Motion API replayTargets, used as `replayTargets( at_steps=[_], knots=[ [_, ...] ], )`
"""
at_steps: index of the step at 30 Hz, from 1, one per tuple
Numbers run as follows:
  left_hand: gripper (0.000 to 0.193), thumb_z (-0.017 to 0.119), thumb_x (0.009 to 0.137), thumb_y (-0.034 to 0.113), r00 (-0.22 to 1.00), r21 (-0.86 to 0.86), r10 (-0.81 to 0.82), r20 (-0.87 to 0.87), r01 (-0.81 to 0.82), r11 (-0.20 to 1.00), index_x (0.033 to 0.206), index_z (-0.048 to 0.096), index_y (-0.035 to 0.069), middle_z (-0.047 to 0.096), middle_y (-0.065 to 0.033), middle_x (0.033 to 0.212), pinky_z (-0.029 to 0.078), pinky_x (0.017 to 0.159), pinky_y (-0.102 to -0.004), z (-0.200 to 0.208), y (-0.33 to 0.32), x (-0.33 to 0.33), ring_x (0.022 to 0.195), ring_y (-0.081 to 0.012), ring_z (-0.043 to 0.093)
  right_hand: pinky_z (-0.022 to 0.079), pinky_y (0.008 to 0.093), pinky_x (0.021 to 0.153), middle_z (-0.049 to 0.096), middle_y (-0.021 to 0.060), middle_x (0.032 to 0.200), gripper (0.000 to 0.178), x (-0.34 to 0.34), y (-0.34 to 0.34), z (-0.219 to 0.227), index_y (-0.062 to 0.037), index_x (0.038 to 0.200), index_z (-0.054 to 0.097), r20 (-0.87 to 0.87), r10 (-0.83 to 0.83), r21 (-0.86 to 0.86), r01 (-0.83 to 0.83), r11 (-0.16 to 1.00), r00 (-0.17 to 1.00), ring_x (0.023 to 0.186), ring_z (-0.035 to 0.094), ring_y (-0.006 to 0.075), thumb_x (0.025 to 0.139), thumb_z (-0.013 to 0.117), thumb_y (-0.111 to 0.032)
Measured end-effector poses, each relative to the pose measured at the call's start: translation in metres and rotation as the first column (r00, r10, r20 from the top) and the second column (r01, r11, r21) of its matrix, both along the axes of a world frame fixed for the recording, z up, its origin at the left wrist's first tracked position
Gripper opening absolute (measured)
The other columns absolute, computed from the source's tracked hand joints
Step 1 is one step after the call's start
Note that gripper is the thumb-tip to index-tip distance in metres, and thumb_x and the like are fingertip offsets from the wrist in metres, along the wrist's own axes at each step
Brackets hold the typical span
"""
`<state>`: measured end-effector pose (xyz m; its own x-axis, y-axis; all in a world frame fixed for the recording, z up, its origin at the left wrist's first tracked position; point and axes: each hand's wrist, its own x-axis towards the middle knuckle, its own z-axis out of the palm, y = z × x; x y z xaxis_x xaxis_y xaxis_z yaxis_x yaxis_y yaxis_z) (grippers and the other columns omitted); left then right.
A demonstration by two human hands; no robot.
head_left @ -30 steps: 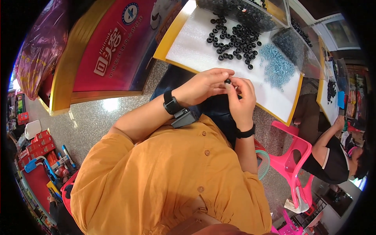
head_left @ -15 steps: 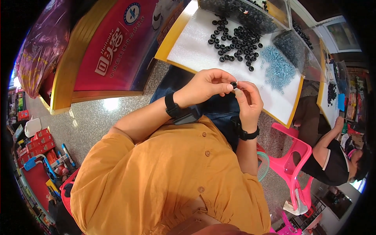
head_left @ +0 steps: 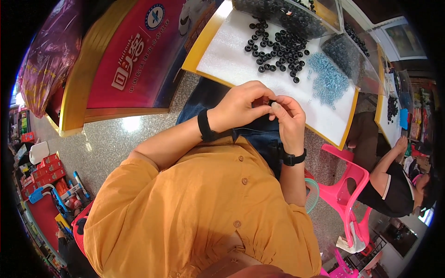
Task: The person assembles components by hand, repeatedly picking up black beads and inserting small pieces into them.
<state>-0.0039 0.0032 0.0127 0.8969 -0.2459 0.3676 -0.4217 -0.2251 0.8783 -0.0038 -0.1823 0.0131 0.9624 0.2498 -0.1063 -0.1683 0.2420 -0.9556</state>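
My left hand [head_left: 242, 103] and my right hand [head_left: 290, 116] meet just off the near edge of the table. Between their fingertips is a small black ring-shaped piece [head_left: 271, 102], mostly covered by the fingers. Both hands are closed in a pinch on it. Beyond them, similar black rings [head_left: 280, 51] lie loose on the white sheet [head_left: 232, 46]. To their right spreads a heap of tiny light blue translucent pieces [head_left: 330, 83].
Clear plastic boxes [head_left: 282, 18] of dark pieces stand at the table's back and right. A yellow edge [head_left: 194, 51] borders the table. Left is a red-panelled counter [head_left: 125, 69]. A pink chair [head_left: 345, 185] and another seated person [head_left: 389, 185] are at right.
Both hands have shifted slightly left and drawn closer together. The black ring has turned between the fingertips and is now more hidden.
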Motion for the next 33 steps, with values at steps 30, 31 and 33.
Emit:
replayTargets(
  at_steps=[30, 31, 33],
  knots=[
    [0.028, 0.073, 0.089, 0.013, 0.76, -0.352, -0.211, -0.614, -0.025, 0.936, 0.114, 0.07, 0.002, 0.065, -0.0003, 0.083, 0.052, 0.061, -0.021, -0.005, 0.003, 0.011, 0.069, -0.0066, 0.061, 0.047, 0.0228, 0.08, 0.067, 0.0021, 0.095, 0.016, 0.025, -0.067, -0.018, 0.0016, 0.104, 0.068, 0.384, -0.248, -0.629, 0.449, 0.635, 0.889, 0.086, 0.059, 0.0091, 0.093, 0.066, -0.011],
    [0.028, 0.072, 0.09, 0.014, 0.757, -0.36, -0.216, -0.617, -0.028, 0.932, 0.115, 0.069, 0.002, 0.065, -0.0004, 0.083, 0.053, 0.061, -0.0214, -0.009, 0.003, 0.013, 0.07, -0.0067, 0.061, 0.047, 0.0228, 0.08, 0.067, 0.0021, 0.095, 0.016, 0.024, -0.064, -0.018, 0.0016, 0.104, 0.068, 0.38, -0.248, -0.63, 0.445, 0.637, 0.891, 0.086, 0.059, 0.0091, 0.093, 0.066, -0.011],
    [0.028, 0.071, 0.091, 0.014, 0.748, -0.365, -0.222, -0.625, -0.029, 0.931, 0.116, 0.069, 0.001, 0.066, -0.0006, 0.084, 0.053, 0.062, -0.0217, -0.014, 0.004, 0.014, 0.07, -0.0068, 0.061, 0.047, 0.0228, 0.077, 0.066, 0.0018, 0.092, 0.015, 0.02, -0.054, -0.014, 0.0005, 0.103, 0.068, 0.401, -0.163, -0.637, 0.402, 0.658, 0.902, 0.085, 0.058, 0.0085, 0.092, 0.067, -0.01]
  ],
)
